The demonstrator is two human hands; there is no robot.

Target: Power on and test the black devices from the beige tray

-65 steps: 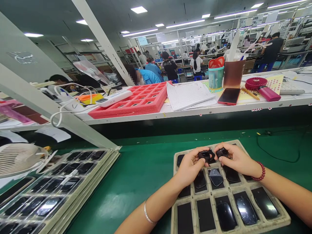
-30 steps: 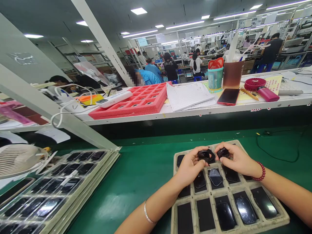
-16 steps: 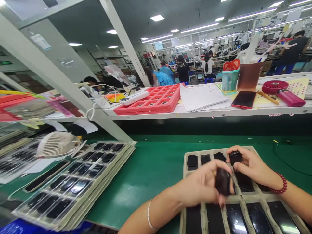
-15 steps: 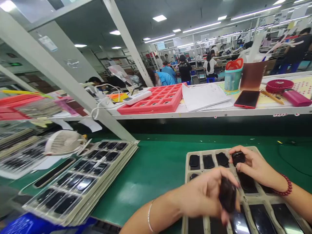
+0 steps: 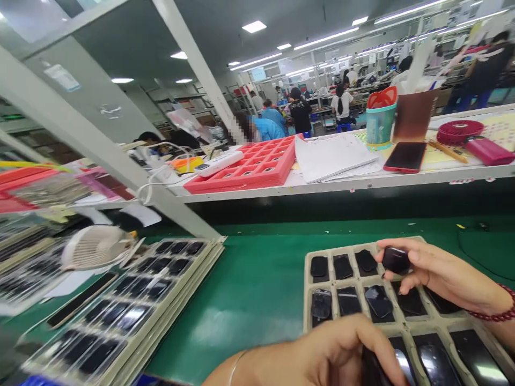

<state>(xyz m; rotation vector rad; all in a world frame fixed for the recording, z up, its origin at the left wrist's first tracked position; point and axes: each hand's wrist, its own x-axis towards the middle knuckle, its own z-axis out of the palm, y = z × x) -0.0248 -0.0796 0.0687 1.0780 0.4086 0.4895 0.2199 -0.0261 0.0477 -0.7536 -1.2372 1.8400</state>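
Note:
My right hand (image 5: 438, 273) pinches a small glossy black rounded-square piece (image 5: 396, 260) between thumb and fingers, over the upper right of a beige compartment tray (image 5: 308, 289). Lower in the view, my left hand (image 5: 341, 348) curls round a second dark piece (image 5: 372, 367), which is partly covered by the fingers and cut by the bottom edge. More black pieces, such as one flat rounded part (image 5: 366, 261), lie in the tray's compartments. Beneath the left hand, part of the tray is hidden.
On the green bench (image 5: 241, 279), a stack of beige trays (image 5: 161, 316) with black parts stands to the left, beside a white fan (image 5: 94, 246). Across the back runs a shelf (image 5: 257, 194) bearing a red foam tray (image 5: 281, 166), papers (image 5: 333, 155) and a phone (image 5: 405, 157).
My left hand has dropped lower with its dark piece, uncovering compartments. My right hand has turned and still holds its black piece. The camera view has shifted slightly.

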